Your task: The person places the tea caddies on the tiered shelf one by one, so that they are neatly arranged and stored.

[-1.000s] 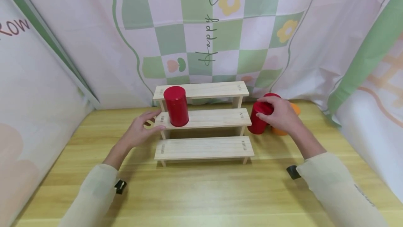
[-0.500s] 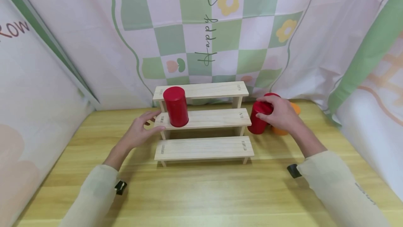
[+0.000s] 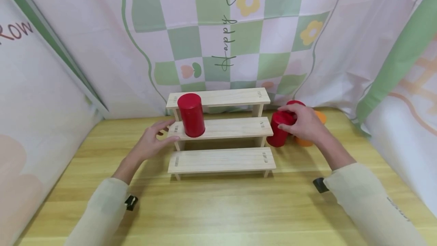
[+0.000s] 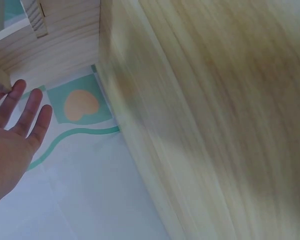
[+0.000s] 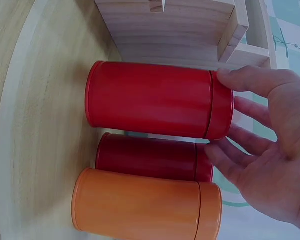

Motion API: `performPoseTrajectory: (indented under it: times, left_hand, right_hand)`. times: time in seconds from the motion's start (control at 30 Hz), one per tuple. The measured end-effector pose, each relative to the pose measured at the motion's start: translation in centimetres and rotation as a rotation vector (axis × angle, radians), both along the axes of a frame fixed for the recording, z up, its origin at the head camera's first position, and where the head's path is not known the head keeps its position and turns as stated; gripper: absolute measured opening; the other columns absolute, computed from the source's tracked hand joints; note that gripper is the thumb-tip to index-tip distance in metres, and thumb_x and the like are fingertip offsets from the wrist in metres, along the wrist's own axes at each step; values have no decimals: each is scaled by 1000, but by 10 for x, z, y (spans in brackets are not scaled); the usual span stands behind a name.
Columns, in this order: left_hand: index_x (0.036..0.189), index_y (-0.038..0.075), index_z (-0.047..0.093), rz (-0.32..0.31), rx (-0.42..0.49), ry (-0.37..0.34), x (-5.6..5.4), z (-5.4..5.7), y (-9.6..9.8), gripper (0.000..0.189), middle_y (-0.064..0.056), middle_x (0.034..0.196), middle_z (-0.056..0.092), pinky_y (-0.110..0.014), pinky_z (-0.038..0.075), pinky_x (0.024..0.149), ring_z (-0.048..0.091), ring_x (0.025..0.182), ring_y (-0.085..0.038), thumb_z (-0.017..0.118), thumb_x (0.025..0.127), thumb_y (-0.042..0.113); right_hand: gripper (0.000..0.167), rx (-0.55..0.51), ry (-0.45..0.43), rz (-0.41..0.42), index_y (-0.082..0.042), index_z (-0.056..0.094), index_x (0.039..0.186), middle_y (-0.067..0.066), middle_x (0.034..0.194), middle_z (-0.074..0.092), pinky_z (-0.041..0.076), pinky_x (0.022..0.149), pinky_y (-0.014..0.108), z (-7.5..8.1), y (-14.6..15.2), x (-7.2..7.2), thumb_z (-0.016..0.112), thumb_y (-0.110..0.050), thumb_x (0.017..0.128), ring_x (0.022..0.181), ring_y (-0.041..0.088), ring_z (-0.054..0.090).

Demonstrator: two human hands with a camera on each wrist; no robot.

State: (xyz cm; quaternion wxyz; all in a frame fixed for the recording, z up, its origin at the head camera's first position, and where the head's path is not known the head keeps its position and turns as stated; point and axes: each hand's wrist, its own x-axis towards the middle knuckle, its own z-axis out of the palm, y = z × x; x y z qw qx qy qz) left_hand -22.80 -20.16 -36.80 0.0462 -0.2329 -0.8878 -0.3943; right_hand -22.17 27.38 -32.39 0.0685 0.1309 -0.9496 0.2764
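A three-step wooden display stand [image 3: 222, 160] stands on the table. One red tin [image 3: 193, 119] is upright at the left of its middle step. My left hand [image 3: 152, 140] touches the left end of that step, thumb in front and fingers behind; in the left wrist view its fingers [image 4: 29, 112] are straight and spread. To the right of the stand, my right hand [image 3: 305, 124] grips another red tin [image 3: 278, 136] by its lid, thumb on one side and fingers on the other. That tin [image 5: 150, 100] appears whole in the right wrist view.
Behind the gripped tin are a further red tin [image 5: 147, 157] and an orange tin [image 5: 140, 202], close together. More orange [image 3: 321, 117] shows past the right hand. A patterned curtain [image 3: 211, 37] hangs behind the stand, and side curtains flank the wooden table [image 3: 218, 208].
The red tin in my right hand has shifted slightly left and toward me, close to the stand's right end. My left hand and the tin on the middle step have stayed in place.
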Motion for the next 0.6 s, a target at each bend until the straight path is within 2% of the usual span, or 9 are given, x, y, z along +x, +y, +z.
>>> performPoseTrajectory:
  times: [0.3, 0.6]
  left_hand:
    - [149, -2, 53, -8, 4, -3, -1, 1, -1, 62, -22, 149, 55, -55, 52, 96, 55, 118, -36, 75, 96, 24]
    - [149, -1, 52, -10, 11, -11, -1, 0, 0, 62, -22, 149, 54, -57, 51, 96, 55, 117, -35, 75, 96, 22]
  right_hand:
    - [51, 25, -62, -16, 1, 64, 134, 26, 124, 60, 56, 89, 57, -1, -1, -2, 81, -17, 89, 109, 43, 56]
    - [46, -11, -16, -13, 1, 67, 127, 24, 122, 62, 56, 86, 55, 2, 1, 2, 82, -16, 88, 106, 41, 57]
